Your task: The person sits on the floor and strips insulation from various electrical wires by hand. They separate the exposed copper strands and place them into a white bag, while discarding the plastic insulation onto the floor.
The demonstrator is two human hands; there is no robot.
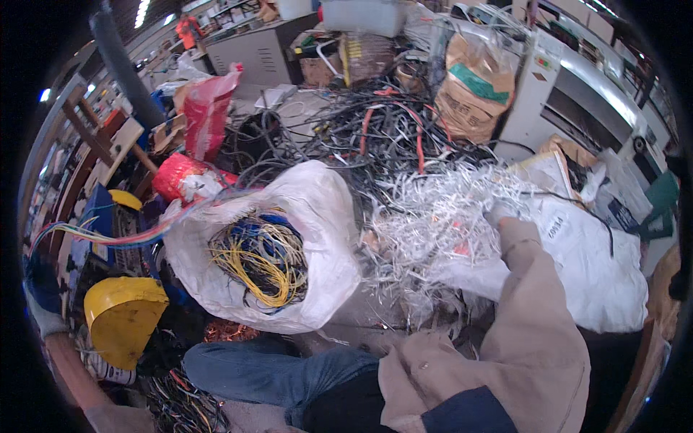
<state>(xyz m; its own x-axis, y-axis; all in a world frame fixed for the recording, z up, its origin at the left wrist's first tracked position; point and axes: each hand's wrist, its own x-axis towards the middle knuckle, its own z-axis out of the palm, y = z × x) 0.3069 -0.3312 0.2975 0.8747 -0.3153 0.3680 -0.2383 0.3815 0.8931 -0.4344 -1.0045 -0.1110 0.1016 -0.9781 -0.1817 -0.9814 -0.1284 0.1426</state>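
I count two hands of my own, the left hand (46, 319) and the right hand (499, 212). I have two white sacks: one open sack (333, 270) and one flat sack (595, 267). I see one brown paper sack (465, 115), two yellow pieces, a large guard (123, 321) and a small cover (126, 199), and one co-worker (189, 32) in orange. One loose bunch of coloured wires (126, 239) crosses on my left. I find one heap of clear strips (433, 206) and one heap of black cables (343, 126); their single pieces are too tangled for me to count.
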